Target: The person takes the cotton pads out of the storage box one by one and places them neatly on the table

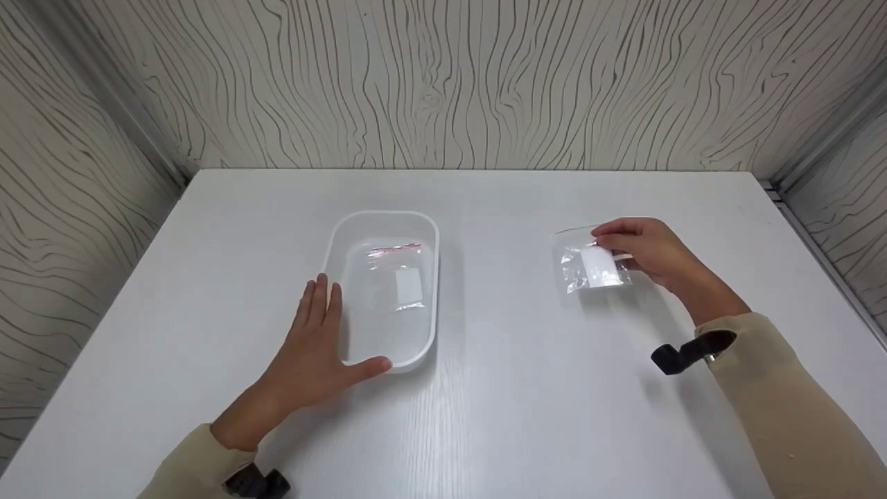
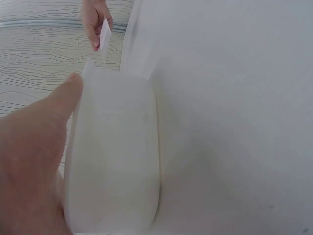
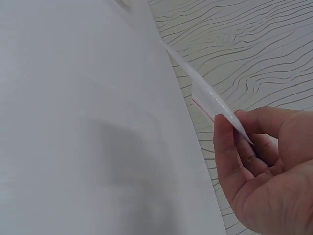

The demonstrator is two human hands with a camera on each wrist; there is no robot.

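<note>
Currently pinched bag (image 1: 587, 260): clear plastic with a white patch (image 1: 601, 268) on it, held out to the left of the right hand (image 1: 644, 246), raised above the table (image 1: 527, 388).
Right hand: thumb and fingers nearly together, the thin film caught between them near the bag's upper right.
Left hand (image 1: 312, 360): spread wide, fingers straight along the left side of the white tray (image 1: 436, 291), thumb reaching along its near rim.
Tray: set on the table to the left of the pinched bag, well apart from it; a second bag (image 1: 388, 281) lies inside, red strip (image 1: 395, 248) at the far end, white rectangle (image 1: 409, 286) toward the right.
Right wrist view: the pinched bag almost edge-on, with a thin red line (image 3: 203, 108) that the head view does not make out; a shadow (image 3: 132, 156) falls on the table.
Left wrist view: the tray's outer wall and the left thumb beside its rim, the right hand beyond.
In the way: that wall hides the second bag from the left wrist camera; the right fingers cover part of the pinched bag in the head view.
Around: wood-grain wall panels (image 1: 443, 90) behind the table, beige sleeves (image 1: 776, 395) on both arms, a black wrist device (image 1: 693, 352) by the right cuff.
</note>
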